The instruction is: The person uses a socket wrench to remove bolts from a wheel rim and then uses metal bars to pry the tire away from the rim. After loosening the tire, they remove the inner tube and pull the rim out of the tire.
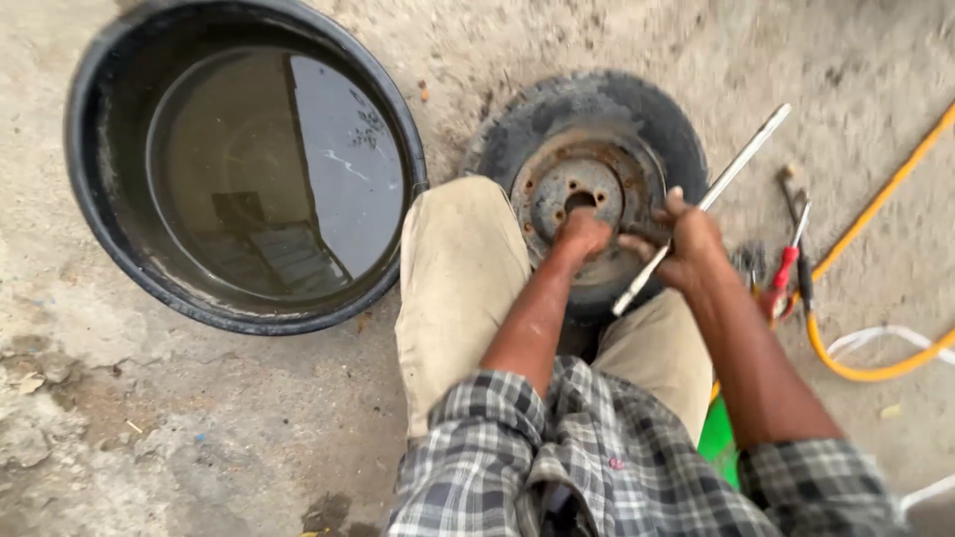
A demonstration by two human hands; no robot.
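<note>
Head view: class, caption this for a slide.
Right hand levers a metal bar at a rusty wheel; left hand steadies.

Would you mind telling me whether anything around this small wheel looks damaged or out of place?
The wheel's metal rim is heavily rusted, brown and pitted around the hub. The left hand presses on it while the right hand grips a metal bar. Red-handled pliers lie loose on the ground. Nothing looks spilled.

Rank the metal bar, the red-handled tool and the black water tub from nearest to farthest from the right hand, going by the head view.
1. Metal bar: gripped in the right hand, slanting up to the right.
2. Red-handled tool: on the ground just right of that hand.
3. Black water tub: far across on the left, beyond the knee.
</note>
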